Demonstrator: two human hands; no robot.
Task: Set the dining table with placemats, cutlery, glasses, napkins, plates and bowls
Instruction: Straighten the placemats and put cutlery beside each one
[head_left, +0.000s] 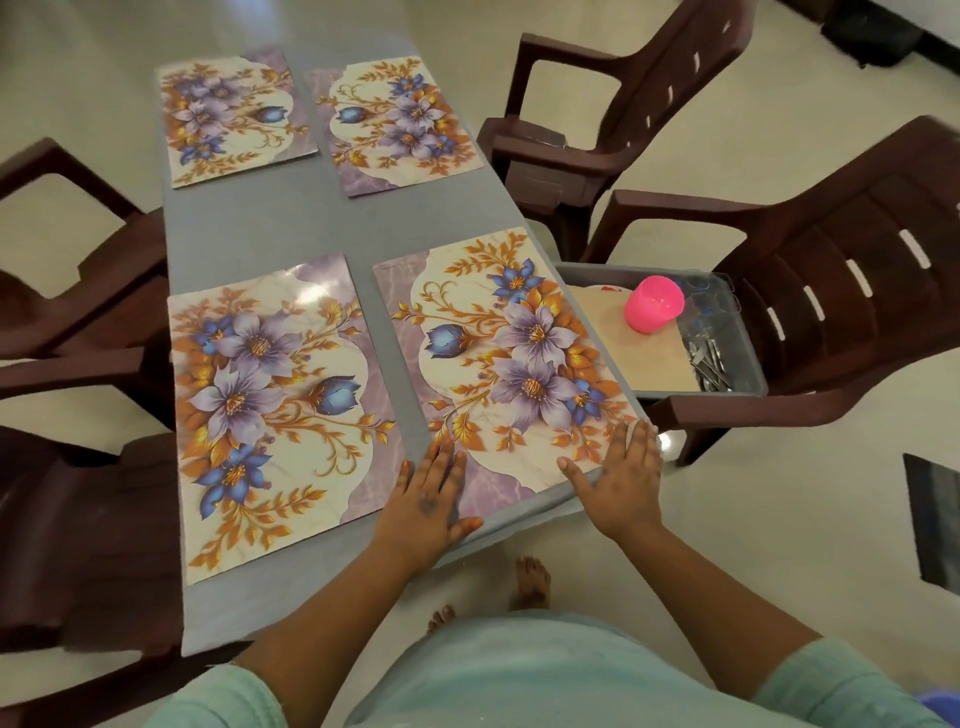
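- A person's left hand (434, 499) and right hand (621, 480) press flat, fingers straight, on the near-right placemat (504, 364).
- Its long axis runs away from the person along the grey table (270, 228), beside 3 other floral mats.

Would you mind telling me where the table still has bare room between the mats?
A bare band of table separates the far mats from the near mats. The near right mat is crowded: both hands, left and right, press it.
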